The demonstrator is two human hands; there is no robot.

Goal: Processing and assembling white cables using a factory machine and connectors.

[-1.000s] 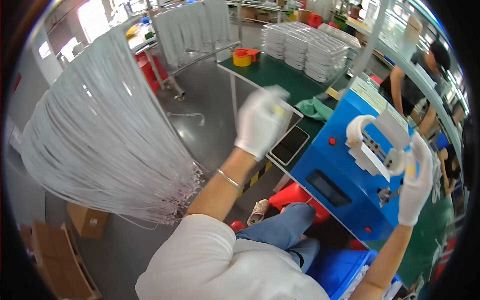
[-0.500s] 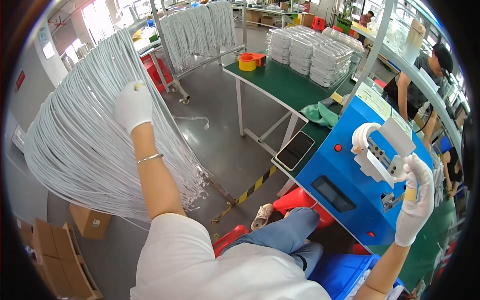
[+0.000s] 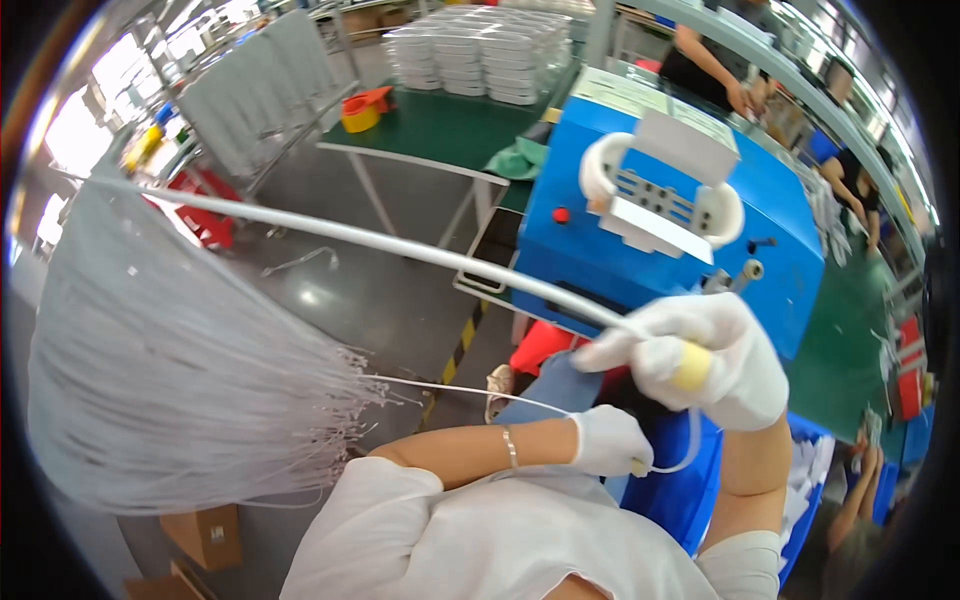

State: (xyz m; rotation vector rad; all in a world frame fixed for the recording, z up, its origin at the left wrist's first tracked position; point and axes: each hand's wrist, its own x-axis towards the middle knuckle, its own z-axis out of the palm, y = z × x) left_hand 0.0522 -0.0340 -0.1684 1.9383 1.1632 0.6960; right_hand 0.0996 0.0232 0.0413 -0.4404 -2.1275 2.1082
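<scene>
Grey factory floor (image 3: pixel 380 300) fills the middle of the frame, glossy, with a yellow-black striped line running across it. Green worktop (image 3: pixel 440 125) at top centre carries stacks of white trays (image 3: pixel 480 60) and a yellow tape roll (image 3: pixel 358 115). Blue machine (image 3: pixel 660 230) stands centre right, a white holder on its sloping face. Large bundle of thin white cords (image 3: pixel 170 370) hangs at left; its top runs out of the picture.

Right hand (image 3: pixel 700 360), white glove, fingers closed around a white tube (image 3: pixel 400 245) that stretches to the upper left. Left hand (image 3: pixel 610 440), also gloved, fingers pinched on a thin cord (image 3: pixel 450 385) whose far end reaches the bundle. A loop of cord curves between the two hands.

Other people at upper right are cut off by the rim. Cardboard box (image 3: pixel 205 535) at lower left is partly hidden.
</scene>
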